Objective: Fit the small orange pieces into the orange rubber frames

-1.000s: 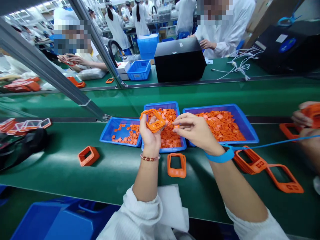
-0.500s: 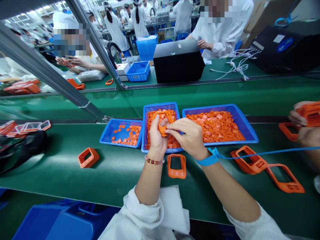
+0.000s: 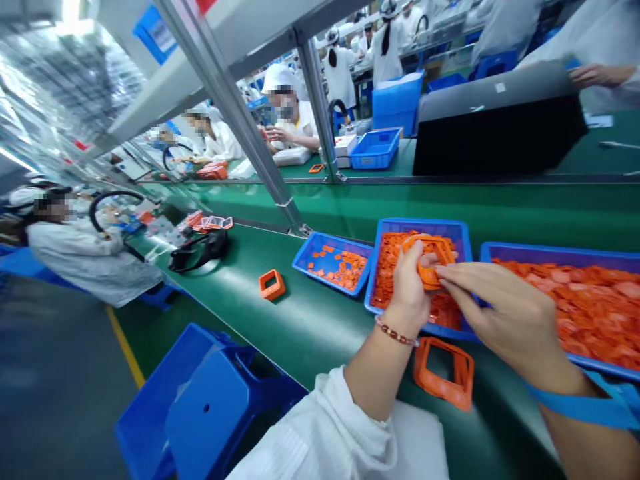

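the left hand (image 3: 413, 283) has its grip curled round the frame (image 3: 430, 276), thumb along the near side and fingers behind. the frame is raised over the middle bin (image 3: 425, 225), tilted. taking it as the centre, with 12 o'clock away from the wearer, the left palm sits at 7 and the right hand (image 3: 515, 313) comes in from 4. both hands are at the frame. the right grip is narrow, thumb and forefinger meeting its edge at about 5; whether they pinch a small piece, i cannot tell. its long axis is foreshortened and partly covered, so hard to read. on the worktop (image 3: 320, 333), another frame (image 3: 440, 385) lies at 6, the left bin (image 3: 306, 252) at 9, the right bin (image 3: 550, 252) at 3 to 4.
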`<action>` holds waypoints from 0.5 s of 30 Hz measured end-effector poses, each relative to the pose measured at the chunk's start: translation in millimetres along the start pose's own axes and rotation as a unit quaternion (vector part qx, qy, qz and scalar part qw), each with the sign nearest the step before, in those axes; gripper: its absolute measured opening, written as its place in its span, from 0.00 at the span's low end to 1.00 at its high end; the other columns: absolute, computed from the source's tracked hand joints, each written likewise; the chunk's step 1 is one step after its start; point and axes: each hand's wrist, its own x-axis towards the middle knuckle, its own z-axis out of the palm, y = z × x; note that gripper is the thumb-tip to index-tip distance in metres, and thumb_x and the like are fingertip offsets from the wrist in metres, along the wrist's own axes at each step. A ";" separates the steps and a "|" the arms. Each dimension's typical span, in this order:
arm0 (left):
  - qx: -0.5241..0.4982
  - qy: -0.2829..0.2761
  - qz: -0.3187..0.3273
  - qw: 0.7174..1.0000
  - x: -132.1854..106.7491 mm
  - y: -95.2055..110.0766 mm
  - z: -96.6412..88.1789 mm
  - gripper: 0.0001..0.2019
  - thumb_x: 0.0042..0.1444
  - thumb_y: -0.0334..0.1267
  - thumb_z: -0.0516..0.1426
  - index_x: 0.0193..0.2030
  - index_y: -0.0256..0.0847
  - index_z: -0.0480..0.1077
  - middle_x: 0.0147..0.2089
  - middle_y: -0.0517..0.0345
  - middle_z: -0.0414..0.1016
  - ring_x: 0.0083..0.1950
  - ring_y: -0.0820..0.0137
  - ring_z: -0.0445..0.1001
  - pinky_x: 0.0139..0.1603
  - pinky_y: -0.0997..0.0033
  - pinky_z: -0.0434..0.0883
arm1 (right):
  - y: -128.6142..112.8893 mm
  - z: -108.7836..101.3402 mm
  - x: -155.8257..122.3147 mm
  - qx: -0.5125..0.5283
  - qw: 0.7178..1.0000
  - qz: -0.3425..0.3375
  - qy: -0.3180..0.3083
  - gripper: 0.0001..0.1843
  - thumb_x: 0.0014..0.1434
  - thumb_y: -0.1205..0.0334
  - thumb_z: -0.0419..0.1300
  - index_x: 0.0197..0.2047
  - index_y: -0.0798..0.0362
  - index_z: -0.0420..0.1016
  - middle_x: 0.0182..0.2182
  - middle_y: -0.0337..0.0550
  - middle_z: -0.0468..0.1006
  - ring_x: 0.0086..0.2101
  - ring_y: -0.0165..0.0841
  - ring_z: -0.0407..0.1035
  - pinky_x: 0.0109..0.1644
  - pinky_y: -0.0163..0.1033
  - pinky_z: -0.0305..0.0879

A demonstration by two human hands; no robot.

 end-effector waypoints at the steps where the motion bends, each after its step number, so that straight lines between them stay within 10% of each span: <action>1: 0.002 0.008 0.002 1.000 -0.1 0.2 -0.1 0.13 0.57 0.44 0.60 0.29 0.39 0.65 0.23 0.64 0.60 0.26 0.73 0.69 0.41 0.70 0.67 | 1.8 0.9 -0.7 0.002 1.000 0.002 -0.005 0.13 0.60 0.70 0.64 0.47 0.46 0.80 0.41 0.45 0.83 0.42 0.38 0.78 0.50 0.44 0.76; 15: -0.023 -0.008 -0.023 0.999 -3.2 2.6 3.5 0.17 0.66 0.37 0.46 0.28 0.37 0.68 0.25 0.59 0.64 0.25 0.74 0.66 0.42 0.71 0.64 | 10.6 5.3 -6.9 -0.056 0.998 -0.042 -0.008 0.22 0.54 0.67 0.70 0.52 0.43 0.77 0.42 0.43 0.84 0.47 0.45 0.75 0.51 0.50 0.75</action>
